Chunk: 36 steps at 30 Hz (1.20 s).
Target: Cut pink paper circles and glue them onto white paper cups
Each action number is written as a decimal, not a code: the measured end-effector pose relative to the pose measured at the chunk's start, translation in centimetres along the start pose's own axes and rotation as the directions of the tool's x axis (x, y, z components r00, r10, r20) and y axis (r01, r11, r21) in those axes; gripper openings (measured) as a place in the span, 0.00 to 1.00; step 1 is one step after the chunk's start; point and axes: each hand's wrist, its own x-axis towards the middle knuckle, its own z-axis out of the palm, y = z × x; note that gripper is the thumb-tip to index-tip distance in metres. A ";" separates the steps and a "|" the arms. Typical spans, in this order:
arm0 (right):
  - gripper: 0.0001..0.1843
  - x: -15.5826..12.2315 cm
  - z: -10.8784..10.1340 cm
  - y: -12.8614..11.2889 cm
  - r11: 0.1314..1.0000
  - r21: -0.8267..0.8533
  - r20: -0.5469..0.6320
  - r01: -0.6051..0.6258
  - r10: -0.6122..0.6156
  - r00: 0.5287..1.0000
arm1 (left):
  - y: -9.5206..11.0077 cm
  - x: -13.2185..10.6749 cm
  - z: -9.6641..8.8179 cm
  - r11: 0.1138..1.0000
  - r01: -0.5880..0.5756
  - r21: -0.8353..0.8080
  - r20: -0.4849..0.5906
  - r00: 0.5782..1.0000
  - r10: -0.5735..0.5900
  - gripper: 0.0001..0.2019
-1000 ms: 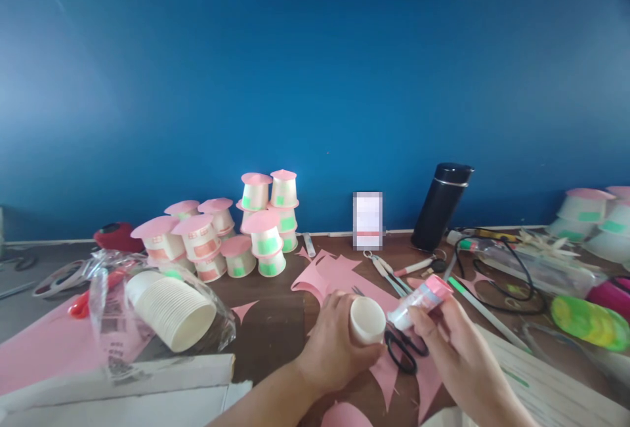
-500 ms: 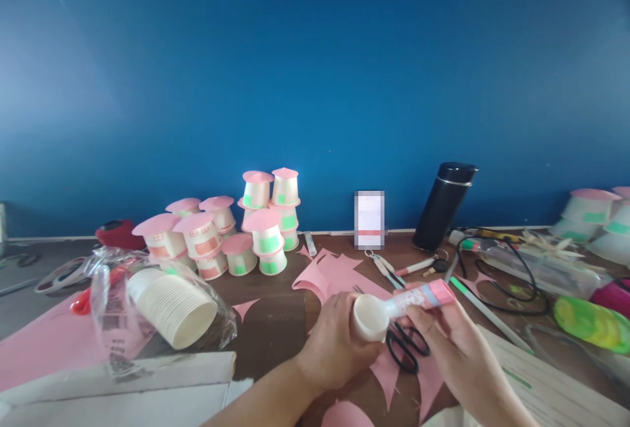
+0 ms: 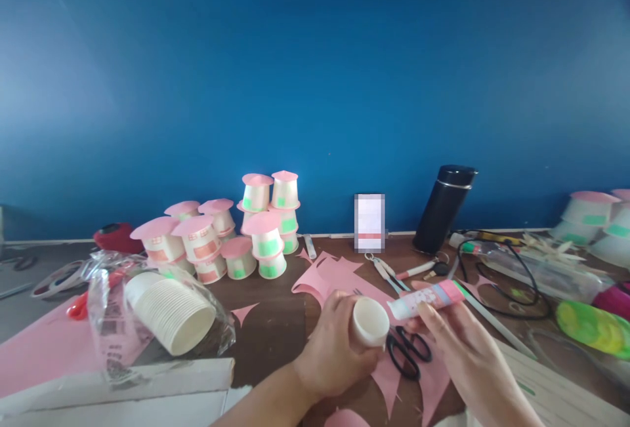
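My left hand (image 3: 339, 348) is wrapped around a white paper cup (image 3: 371, 322), whose round end faces up toward me. In my right hand (image 3: 460, 342) is a glue stick (image 3: 427, 300) with a pink end, its white tip pointing left. A small gap separates that tip from the cup's rim. Black-handled scissors (image 3: 409, 352) lie below, between the hands, on pink paper scraps (image 3: 339, 276). To the left stand stacked paper cups with pink paper roofs (image 3: 263, 222) and coloured patches.
A plastic bag holds a nested stack of paper cups (image 3: 167, 315) at left. A black flask (image 3: 444, 209) leans near the blue wall. Cables, keys (image 3: 436, 269) and a green-yellow object (image 3: 593, 327) lie at right. Grey-white card (image 3: 118, 374) occupies the front left.
The glue stick has moved right, off the cup's rim, as my right hand drew back slightly. My left hand still holds the cup in nearly the same place.
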 end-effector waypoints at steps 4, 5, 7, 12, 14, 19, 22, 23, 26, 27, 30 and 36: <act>0.27 -0.6 0.3 -1.2 0.999 -0.044 0.029 0.024 -0.023 0.999 | -0.2 0.0 -0.4 0.997 0.004 -0.080 0.041 0.999 -0.001 0.33; 0.28 -0.7 0.5 -1.5 0.998 -0.059 0.024 0.032 -0.031 0.999 | -0.3 0.0 -0.5 0.995 0.008 -0.094 0.058 0.998 -0.003 0.33; 0.28 -1.0 0.8 -2.0 0.996 -0.080 0.010 0.034 -0.033 0.999 | -0.3 0.0 -0.7 0.995 0.005 -0.104 0.075 0.997 0.003 0.31; 0.20 -1.6 1.7 -2.9 0.997 -0.078 -0.005 0.009 -0.009 1.000 | 0.2 -0.1 -0.4 0.998 0.042 -0.054 0.082 0.996 -0.037 0.30; 0.18 -1.8 1.9 -3.2 0.996 -0.082 0.008 0.021 -0.020 1.000 | 0.5 -0.1 -0.1 0.995 0.095 -0.035 0.060 0.994 -0.092 0.31; 0.15 -1.8 2.0 -3.8 0.996 -0.081 0.047 0.039 -0.036 0.998 | 0.7 0.0 0.3 0.984 0.177 -0.013 0.012 0.984 -0.177 0.25; 0.14 -1.6 1.8 -3.9 0.991 -0.111 0.071 0.071 -0.063 0.995 | 0.8 0.1 0.1 0.986 0.169 0.009 0.005 0.986 -0.169 0.19; 0.14 -1.5 1.8 -3.9 0.990 -0.120 0.072 0.076 -0.068 0.995 | 0.8 0.1 0.1 0.987 0.162 0.016 0.003 0.987 -0.162 0.18; 0.16 -1.5 1.7 -3.6 0.987 -0.146 0.063 0.062 -0.053 0.997 | 0.8 0.2 0.1 0.988 0.153 0.034 -0.005 0.988 -0.153 0.17; 0.17 -1.5 1.6 -3.4 0.988 -0.147 0.062 0.054 -0.045 0.997 | 0.8 0.2 0.1 0.988 0.152 0.040 -0.010 0.988 -0.151 0.17; 0.18 -1.3 1.2 -2.4 0.988 -0.148 0.084 0.044 -0.032 0.996 | 0.7 0.2 0.1 0.989 0.144 0.045 -0.010 0.990 -0.144 0.16; 0.14 -0.2 -0.1 -0.8 0.970 -0.230 0.059 0.076 -0.064 0.996 | 0.4 0.2 0.0 0.993 0.112 0.027 -0.003 0.994 -0.112 0.15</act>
